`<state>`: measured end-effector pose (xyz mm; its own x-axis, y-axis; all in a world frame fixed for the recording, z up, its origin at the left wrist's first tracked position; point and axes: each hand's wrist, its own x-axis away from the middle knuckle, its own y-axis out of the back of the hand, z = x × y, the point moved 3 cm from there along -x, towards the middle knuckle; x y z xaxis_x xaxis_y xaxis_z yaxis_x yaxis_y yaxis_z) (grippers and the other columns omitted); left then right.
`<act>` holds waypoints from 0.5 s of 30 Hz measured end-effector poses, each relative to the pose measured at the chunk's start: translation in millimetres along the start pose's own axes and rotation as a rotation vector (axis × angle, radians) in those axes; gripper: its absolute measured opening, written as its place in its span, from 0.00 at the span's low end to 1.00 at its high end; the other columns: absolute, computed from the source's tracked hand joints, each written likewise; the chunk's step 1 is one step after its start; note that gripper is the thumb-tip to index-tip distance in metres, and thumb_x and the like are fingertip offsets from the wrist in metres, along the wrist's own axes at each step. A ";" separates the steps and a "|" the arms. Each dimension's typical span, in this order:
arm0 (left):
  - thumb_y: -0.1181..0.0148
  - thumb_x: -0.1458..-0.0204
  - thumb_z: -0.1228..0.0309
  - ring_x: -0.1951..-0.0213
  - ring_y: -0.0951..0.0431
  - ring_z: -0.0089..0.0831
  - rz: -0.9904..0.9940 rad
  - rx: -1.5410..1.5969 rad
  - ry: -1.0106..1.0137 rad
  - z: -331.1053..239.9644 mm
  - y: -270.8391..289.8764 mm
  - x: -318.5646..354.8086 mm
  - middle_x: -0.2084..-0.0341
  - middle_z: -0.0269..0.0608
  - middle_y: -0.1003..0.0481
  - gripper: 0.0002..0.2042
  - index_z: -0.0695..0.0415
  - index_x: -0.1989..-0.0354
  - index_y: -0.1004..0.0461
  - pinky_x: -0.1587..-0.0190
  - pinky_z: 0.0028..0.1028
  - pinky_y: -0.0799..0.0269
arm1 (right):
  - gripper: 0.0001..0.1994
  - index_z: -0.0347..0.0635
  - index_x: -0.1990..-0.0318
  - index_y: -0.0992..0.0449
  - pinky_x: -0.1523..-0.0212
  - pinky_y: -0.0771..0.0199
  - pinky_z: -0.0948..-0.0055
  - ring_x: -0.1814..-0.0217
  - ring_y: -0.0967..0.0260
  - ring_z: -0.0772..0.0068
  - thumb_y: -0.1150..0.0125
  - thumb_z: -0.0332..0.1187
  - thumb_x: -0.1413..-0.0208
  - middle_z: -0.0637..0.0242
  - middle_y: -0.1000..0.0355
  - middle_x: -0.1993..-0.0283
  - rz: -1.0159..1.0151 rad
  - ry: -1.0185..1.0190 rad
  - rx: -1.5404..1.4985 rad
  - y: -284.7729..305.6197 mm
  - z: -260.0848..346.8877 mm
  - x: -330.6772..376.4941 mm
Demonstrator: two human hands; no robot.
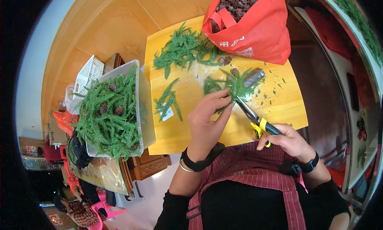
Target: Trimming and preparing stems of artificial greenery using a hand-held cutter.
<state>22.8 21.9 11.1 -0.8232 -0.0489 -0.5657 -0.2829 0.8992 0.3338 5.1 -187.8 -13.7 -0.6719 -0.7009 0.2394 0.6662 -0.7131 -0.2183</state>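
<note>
My left hand (209, 120) pinches a green artificial pine sprig (238, 86) over the yellow table (191, 132). In my right hand (290, 141) are long-nose pliers (269, 127) with yellow and black handles, their jaws reaching the sprig's stem end by my left fingertips. Whether the jaws grip the stem is hard to see. Just beyond the sprig lies a dark, shiny cylinder (255, 76), partly covered by needles. A brown pine cone (224, 61) rests farther back, and green clippings (275, 84) are scattered at the right.
A red bag (267, 34) full of pine cones stands at the back right, near a pile of green sprigs (181, 48). Loose sprigs (169, 100) lie on a white card (166, 114). Left of the table, a translucent bin (147, 110) holds greenery and cones. Another person (81, 212) is at lower left.
</note>
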 end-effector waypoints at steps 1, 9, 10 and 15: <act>0.38 0.63 0.85 0.64 0.26 0.28 -0.011 0.006 -0.008 -0.2 -0.5 1.1 0.66 0.46 0.26 0.10 0.65 0.70 0.28 0.63 0.21 0.30 | 0.12 0.33 0.58 0.29 0.51 0.38 0.76 0.56 0.33 0.77 0.57 0.25 0.47 0.65 0.26 0.64 0.003 0.000 0.001 -1.0 0.5 -0.3; 0.37 0.64 0.86 0.66 0.25 0.31 -0.068 -0.052 -0.130 -9.7 0.7 -0.1 0.70 0.47 0.26 0.10 0.65 0.72 0.28 0.63 0.23 0.29 | 0.13 0.32 0.56 0.30 0.44 0.42 0.71 0.49 0.36 0.73 0.57 0.25 0.46 0.62 0.26 0.60 -0.002 0.059 -0.098 -7.0 0.7 -1.4; 0.37 0.65 0.86 0.66 0.24 0.32 -0.075 -0.047 -0.130 -10.8 0.6 -0.2 0.71 0.47 0.26 0.09 0.65 0.73 0.28 0.64 0.24 0.29 | 0.13 0.32 0.56 0.30 0.44 0.42 0.71 0.49 0.36 0.73 0.57 0.25 0.46 0.62 0.26 0.60 -0.003 0.059 -0.095 -7.3 0.4 -1.4; 0.37 0.65 0.86 0.67 0.24 0.34 -0.105 0.002 -0.135 -11.7 -0.3 1.4 0.71 0.47 0.26 0.09 0.64 0.74 0.28 0.64 0.26 0.28 | 0.10 0.35 0.62 0.27 0.49 0.36 0.68 0.58 0.31 0.64 0.48 0.26 0.53 0.62 0.27 0.67 -0.145 0.222 0.410 -5.2 4.9 -4.2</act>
<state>16.0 16.6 19.0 -0.7153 -0.0834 -0.6938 -0.3627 0.8930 0.2666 6.0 -181.0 -8.9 -0.7901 -0.6126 0.0223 0.6035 -0.7709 0.2036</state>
